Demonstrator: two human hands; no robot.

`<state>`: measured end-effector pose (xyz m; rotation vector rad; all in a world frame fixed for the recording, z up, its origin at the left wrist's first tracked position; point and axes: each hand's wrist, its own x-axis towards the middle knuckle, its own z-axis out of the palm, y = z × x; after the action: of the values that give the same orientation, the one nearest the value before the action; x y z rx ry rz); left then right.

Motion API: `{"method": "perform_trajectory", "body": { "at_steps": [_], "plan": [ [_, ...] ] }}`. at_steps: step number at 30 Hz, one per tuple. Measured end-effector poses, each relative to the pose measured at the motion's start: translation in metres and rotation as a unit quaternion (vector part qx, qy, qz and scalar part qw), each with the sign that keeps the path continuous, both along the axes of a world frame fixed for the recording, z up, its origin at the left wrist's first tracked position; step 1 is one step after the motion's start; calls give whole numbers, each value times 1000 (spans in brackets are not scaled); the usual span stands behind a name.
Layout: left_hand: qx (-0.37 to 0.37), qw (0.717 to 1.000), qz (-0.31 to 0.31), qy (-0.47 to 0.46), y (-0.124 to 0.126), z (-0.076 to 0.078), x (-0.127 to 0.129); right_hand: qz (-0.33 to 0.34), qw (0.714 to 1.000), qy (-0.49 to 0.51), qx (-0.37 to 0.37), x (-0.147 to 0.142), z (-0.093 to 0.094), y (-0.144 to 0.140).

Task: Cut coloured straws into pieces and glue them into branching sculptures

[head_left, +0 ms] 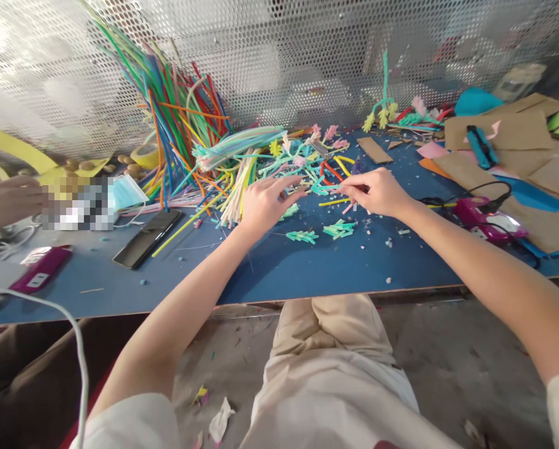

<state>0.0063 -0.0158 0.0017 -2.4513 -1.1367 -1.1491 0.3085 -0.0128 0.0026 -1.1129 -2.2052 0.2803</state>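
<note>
My left hand [269, 202] rests low over the blue tabletop, its thumb and index finger apart with nothing visible between them. A bunch of cream and yellow pipe cleaners [243, 187] lies just beside it. Opposite, my right hand [377, 192] has thumb and fingertips pinched together; what they hold, if anything, is too small to make out. Near those fingertips lie teal pipe cleaner pieces [320, 186] and a bent red pipe cleaner [330, 173]. Two mint-green leafy pipe cleaner sprigs, a left one [302, 236] and a right one [339, 229], lie in front of my hands.
Long coloured pipe cleaners [176, 118] stand bunched against the perforated metal panel [307, 56]. A black phone [147, 240] lies left; a purple device with cables [488, 219] and cardboard sheets [518, 132] lie right. Another person's hand [8, 201] is at far left.
</note>
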Motion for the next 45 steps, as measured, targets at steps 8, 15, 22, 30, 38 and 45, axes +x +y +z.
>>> {"method": "perform_trajectory", "body": {
  "at_steps": [8, 15, 22, 30, 38, 45],
  "plan": [
    [-42, 998, -35, -22, 2, -2, 0, -19, 1000, -12, -8, 0, 1, 0],
    [-55, 998, -7, -41, -1, 0, 3, -116, 990, -70, 44, 13, 14, 3],
    [-45, 998, 6, -52, 2, -1, 2, -211, 956, -201, -13, 51, 7, 25],
    [-50, 997, 13, -55, 2, 1, 2, -134, 953, -258, -81, 52, 1, 30],
    [-58, 996, 17, -69, 3, 1, 1, -252, 909, -307, -125, 63, 10, 26],
    [-80, 992, -2, -98, 1, 3, 0, -358, 907, -221, -5, 82, 13, 36]
  ]
}}
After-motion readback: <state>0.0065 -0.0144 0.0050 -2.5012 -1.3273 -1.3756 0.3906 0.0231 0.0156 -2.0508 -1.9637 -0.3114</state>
